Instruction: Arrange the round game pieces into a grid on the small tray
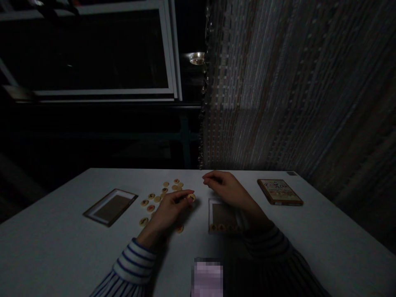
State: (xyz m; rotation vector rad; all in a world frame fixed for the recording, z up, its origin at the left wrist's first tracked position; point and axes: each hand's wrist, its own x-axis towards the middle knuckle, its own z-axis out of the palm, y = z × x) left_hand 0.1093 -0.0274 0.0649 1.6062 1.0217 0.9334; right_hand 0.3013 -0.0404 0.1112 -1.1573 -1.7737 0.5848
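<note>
Head view: near the right forearm, a shallow tray (223, 212) bears a row of discs (221, 227) along its near edge; farther, the left hand (168, 208) pinches one round disc (191, 198) narrowly between thumb and fingers, beside scattered discs (151, 197) on the white table (123, 255). A light grip at the rim, marked face unobstructed, suits so small a piece. Beyond, the right hand (227, 187) curls its fingertips close together, whether around anything one cannot tell.

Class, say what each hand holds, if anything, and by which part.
The left hand pinches a round piece by its edge; the right hand shows nothing held.
</note>
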